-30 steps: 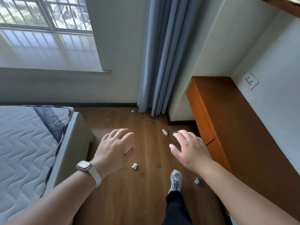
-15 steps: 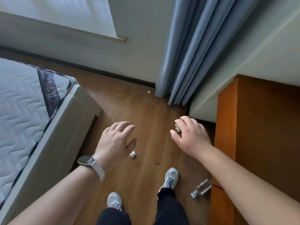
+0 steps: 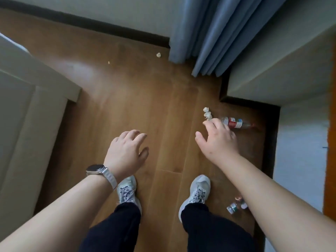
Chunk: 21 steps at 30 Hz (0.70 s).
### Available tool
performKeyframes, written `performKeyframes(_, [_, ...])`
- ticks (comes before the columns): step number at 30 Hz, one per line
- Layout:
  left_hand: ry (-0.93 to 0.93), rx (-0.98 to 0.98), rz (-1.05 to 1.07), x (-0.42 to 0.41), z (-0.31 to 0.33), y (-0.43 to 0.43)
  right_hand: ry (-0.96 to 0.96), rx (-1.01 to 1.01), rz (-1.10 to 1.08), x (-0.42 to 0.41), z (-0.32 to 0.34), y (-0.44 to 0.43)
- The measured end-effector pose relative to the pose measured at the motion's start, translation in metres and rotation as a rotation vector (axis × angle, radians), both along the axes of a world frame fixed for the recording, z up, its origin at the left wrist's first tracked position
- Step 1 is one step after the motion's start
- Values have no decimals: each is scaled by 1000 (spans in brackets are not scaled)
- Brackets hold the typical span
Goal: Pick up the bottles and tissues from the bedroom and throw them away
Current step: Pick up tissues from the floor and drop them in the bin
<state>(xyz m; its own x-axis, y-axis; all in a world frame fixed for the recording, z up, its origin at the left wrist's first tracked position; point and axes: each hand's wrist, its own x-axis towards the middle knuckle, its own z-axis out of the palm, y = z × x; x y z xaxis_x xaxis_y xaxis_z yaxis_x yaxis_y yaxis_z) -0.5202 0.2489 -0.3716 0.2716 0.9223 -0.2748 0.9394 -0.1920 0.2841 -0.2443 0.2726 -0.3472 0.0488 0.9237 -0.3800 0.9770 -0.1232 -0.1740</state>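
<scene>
A clear plastic bottle with a red label (image 3: 236,122) lies on its side on the wooden floor near the wall corner. A crumpled white tissue (image 3: 207,114) sits just left of its cap. My right hand (image 3: 217,140) hovers open over the bottle's cap end, fingers spread, holding nothing. My left hand (image 3: 126,154), with a watch on the wrist, is open above the floor, empty. A second small bottle (image 3: 234,206) lies by my right shoe, partly hidden under my right forearm. Another tissue scrap (image 3: 158,55) lies near the curtain.
A bed frame (image 3: 36,110) fills the left side. Blue curtains (image 3: 203,33) hang at the top, next to a jutting wall corner (image 3: 272,77). An orange-brown cabinet edge (image 3: 330,142) runs down the right. My two grey shoes (image 3: 197,191) stand on the floor.
The view has tilted down toward the floor and moved forward. The red-label bottle came into sight, and my right hand reached out over it. The tissue by my left hand is out of sight.
</scene>
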Motion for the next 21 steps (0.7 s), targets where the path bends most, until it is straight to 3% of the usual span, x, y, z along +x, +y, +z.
performKeyframes(6, [52,-133,121,-13,-187,-28,-33,-53,101,14,-170,27])
performKeyframes(11, [160,-313,258,-26,-305,-54,15,-3,159,16,-270,59])
performKeyframes(16, [184,-445,276,-32,-378,-74,7,35,267,20,-322,85])
performKeyframes(21, [135,-376,228,-30,-411,-78,4,46,251,34,-342,108])
